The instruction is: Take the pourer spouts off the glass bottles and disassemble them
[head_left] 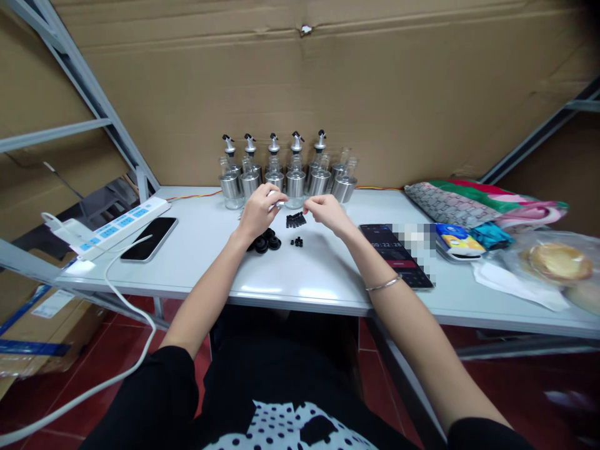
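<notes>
Near edge of the white table (323, 265): your forearms reach in over it from both sides. Just past it, to the left of centre, a pile of black rings (267, 242) lies partly behind your left wrist; to its right, tiny black pieces (299, 242) sit in a loose cluster, and a little farther off a row of slim black parts (295, 219) lies side by side, between your hands. Left hand (262, 207): fingers pinched on a pale, shiny piece (276, 204), held up over the table, mostly covered by your fingers. Right hand (325, 211): fingertips drawn in, apart from the left; too small to tell whether they grip anything. Beyond, six glass-and-steel bottles (295, 185) stand upright in a front row with bare necks. Behind them, five more carry silver spouts (274, 145) with black tips; a sixth at the right end is bare too. Step in hand, as you seem to have it: working one small part in the fingers, before any bottle is touched. The next move probably calls for bringing both fingertips together, left steadying the piece, right lining up finely.
</notes>
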`<control>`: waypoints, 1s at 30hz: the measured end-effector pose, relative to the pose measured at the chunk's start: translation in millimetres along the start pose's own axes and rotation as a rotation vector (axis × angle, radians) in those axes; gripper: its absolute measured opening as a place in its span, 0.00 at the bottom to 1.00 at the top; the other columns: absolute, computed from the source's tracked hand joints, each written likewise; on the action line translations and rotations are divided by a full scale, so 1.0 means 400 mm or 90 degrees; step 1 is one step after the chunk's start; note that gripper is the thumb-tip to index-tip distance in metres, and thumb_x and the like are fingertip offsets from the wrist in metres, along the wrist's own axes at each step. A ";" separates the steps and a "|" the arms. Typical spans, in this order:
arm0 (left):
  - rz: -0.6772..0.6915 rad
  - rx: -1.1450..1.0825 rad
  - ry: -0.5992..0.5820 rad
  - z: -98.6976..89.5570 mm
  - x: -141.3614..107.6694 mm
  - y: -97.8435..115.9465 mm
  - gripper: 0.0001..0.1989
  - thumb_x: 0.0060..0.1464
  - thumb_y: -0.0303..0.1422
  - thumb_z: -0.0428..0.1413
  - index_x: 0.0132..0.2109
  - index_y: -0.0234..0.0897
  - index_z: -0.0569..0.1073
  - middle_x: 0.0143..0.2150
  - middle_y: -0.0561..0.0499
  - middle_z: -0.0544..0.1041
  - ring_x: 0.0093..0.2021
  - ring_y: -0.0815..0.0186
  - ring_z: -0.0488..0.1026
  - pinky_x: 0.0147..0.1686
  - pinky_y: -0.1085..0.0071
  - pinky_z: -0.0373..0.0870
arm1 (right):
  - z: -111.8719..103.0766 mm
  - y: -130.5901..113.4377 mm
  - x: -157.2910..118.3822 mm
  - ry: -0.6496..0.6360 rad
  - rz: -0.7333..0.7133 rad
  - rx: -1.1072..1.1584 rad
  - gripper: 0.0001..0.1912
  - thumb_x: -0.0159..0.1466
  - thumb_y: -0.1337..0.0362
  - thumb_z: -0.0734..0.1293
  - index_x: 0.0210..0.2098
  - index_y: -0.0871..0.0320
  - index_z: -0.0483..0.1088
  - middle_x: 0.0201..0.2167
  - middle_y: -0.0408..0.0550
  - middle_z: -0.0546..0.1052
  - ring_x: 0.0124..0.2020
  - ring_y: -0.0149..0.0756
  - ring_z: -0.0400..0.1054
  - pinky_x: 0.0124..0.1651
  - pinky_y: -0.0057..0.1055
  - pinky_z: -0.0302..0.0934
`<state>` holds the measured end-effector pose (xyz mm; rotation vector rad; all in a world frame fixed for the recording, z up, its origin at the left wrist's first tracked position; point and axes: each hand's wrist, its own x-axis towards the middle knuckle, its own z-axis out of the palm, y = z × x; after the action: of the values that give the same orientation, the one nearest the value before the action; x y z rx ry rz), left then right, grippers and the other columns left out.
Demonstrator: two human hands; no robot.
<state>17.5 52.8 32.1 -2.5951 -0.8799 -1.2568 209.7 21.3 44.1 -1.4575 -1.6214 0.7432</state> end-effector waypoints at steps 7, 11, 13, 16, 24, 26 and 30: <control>-0.025 -0.021 -0.027 -0.002 0.000 0.002 0.09 0.56 0.25 0.50 0.39 0.38 0.73 0.40 0.48 0.70 0.43 0.64 0.68 0.43 0.68 0.66 | 0.008 0.011 -0.005 -0.190 0.118 -0.188 0.09 0.54 0.70 0.63 0.18 0.60 0.69 0.14 0.41 0.68 0.17 0.27 0.59 0.27 0.26 0.55; -0.031 -0.023 -0.025 -0.002 0.001 0.003 0.09 0.55 0.24 0.50 0.39 0.37 0.73 0.41 0.47 0.70 0.44 0.64 0.68 0.43 0.69 0.66 | 0.013 0.017 -0.005 -0.241 0.084 -0.221 0.09 0.55 0.71 0.64 0.19 0.60 0.69 0.13 0.39 0.68 0.17 0.26 0.59 0.26 0.25 0.55; -0.032 -0.022 -0.027 -0.003 0.002 0.004 0.09 0.55 0.24 0.50 0.39 0.37 0.73 0.41 0.48 0.70 0.43 0.65 0.68 0.43 0.69 0.66 | 0.013 0.017 -0.005 -0.231 0.058 -0.238 0.08 0.54 0.69 0.66 0.19 0.60 0.71 0.13 0.38 0.67 0.18 0.26 0.58 0.25 0.25 0.53; -0.032 -0.020 -0.032 -0.003 0.002 0.006 0.09 0.55 0.24 0.50 0.39 0.37 0.73 0.41 0.48 0.70 0.43 0.65 0.68 0.43 0.69 0.66 | 0.012 0.016 -0.006 -0.246 0.065 -0.215 0.08 0.53 0.71 0.67 0.18 0.60 0.71 0.14 0.39 0.69 0.18 0.26 0.59 0.26 0.25 0.54; -0.033 -0.025 -0.034 -0.002 0.000 0.007 0.08 0.55 0.24 0.50 0.40 0.37 0.73 0.42 0.47 0.70 0.42 0.65 0.68 0.44 0.69 0.66 | 0.015 0.012 -0.012 -0.276 0.121 -0.148 0.12 0.56 0.72 0.66 0.16 0.60 0.69 0.15 0.43 0.72 0.17 0.28 0.64 0.22 0.25 0.56; -0.036 -0.028 -0.035 -0.002 0.000 0.008 0.08 0.55 0.24 0.50 0.40 0.37 0.72 0.42 0.47 0.70 0.43 0.65 0.68 0.44 0.69 0.66 | 0.016 0.011 -0.013 -0.286 0.130 -0.136 0.12 0.57 0.70 0.65 0.17 0.60 0.69 0.15 0.44 0.73 0.17 0.28 0.64 0.22 0.26 0.56; -0.044 -0.036 -0.036 -0.001 0.000 0.009 0.08 0.56 0.26 0.50 0.40 0.37 0.73 0.42 0.47 0.71 0.44 0.65 0.68 0.44 0.70 0.66 | 0.018 0.013 -0.010 -0.259 0.118 -0.167 0.13 0.58 0.68 0.64 0.18 0.60 0.69 0.15 0.44 0.72 0.18 0.28 0.63 0.24 0.26 0.55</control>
<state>19.3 49.8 33.0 -2.6782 -0.9657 -1.2473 206.2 19.0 35.4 -1.7440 -1.9655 1.0131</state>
